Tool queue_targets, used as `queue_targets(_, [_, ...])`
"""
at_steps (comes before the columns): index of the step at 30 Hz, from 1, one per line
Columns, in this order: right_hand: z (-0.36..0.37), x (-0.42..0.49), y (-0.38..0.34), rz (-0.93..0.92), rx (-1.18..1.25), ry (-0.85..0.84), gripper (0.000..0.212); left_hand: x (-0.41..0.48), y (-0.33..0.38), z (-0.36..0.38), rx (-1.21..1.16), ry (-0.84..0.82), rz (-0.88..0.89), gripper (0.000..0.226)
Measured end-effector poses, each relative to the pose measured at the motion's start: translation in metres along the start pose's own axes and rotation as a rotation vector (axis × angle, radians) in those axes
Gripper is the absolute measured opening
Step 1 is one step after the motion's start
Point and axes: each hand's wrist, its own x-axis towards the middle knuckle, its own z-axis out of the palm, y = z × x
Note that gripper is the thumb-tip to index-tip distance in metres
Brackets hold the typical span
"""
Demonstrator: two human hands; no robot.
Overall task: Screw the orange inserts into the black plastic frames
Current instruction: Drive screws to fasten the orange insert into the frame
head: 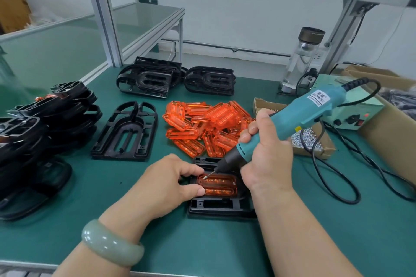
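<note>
A black plastic frame (pixel 216 206) lies on the green mat near the front, with an orange insert (pixel 219 185) seated in it. My left hand (pixel 167 183) holds the frame's left side, thumb and forefinger pinching at the insert's left end. My right hand (pixel 266 153) grips a teal electric screwdriver (pixel 299 117). Its bit touches a screw at the insert's upper left corner. A loose pile of orange inserts (pixel 207 126) lies just behind.
An empty black frame (pixel 126 132) lies to the left, more frames (pixel 175 77) stand at the back, and a stack of frames (pixel 40 132) fills the far left. A cardboard tray of screws (pixel 311 139), the power unit (pixel 346 105), trailing cables (pixel 333 173) and a glass bottle (pixel 301 58) sit right.
</note>
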Motion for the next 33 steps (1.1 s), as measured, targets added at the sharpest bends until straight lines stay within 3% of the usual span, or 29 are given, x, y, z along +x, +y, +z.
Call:
queue_targets(18, [0.009, -0.003, -0.003, 0.002, -0.025, -0.086, 0.016, -0.001, -0.003, 0.001, 0.002, 0.004, 0.000, 0.038])
queue_targets(25, [0.014, -0.009, 0.000, -0.030, -0.137, -0.146, 0.012, -0.001, -0.005, 0.002, 0.004, 0.014, 0.028, 0.035])
queue_targets(33, [0.025, -0.010, 0.002, -0.030, -0.221, -0.343, 0.024, 0.000, -0.001, -0.001, 0.035, -0.015, 0.054, 0.034])
